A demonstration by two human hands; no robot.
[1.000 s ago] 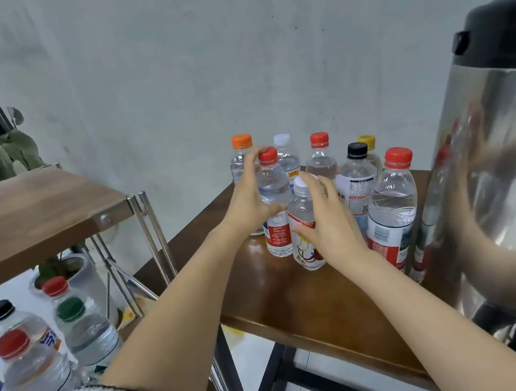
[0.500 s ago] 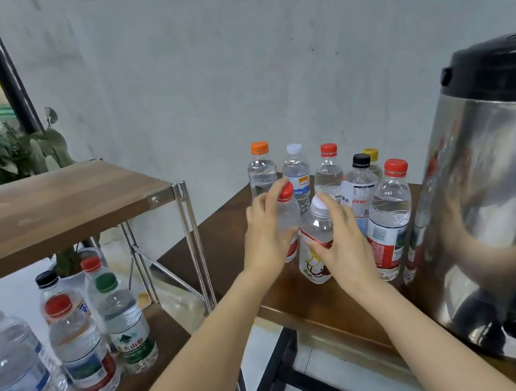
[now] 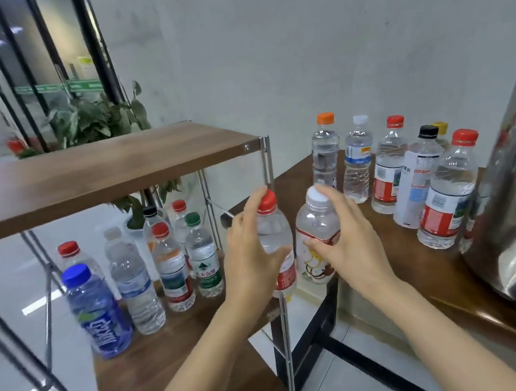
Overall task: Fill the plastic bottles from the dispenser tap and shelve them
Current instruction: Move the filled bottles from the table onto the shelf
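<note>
Left hand [image 3: 247, 264] curled round red-capped bottle [image 3: 275, 229], right hand [image 3: 353, 248] curled round white-capped bottle [image 3: 316, 220], both bottles upright, side by side at the worktop's [image 3: 414, 272] left edge; lower shelf [image 3: 160, 356] lies left and below, nearer the left hand.

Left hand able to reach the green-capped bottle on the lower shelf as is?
Likely not: the left hand grips the red-capped bottle. The green-capped bottle stands close, nothing between them.

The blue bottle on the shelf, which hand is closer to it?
Left. The left hand, gripping a red-capped bottle, is right of the blue bottle; the right hand, gripping a white-capped bottle, is farther right.
</note>
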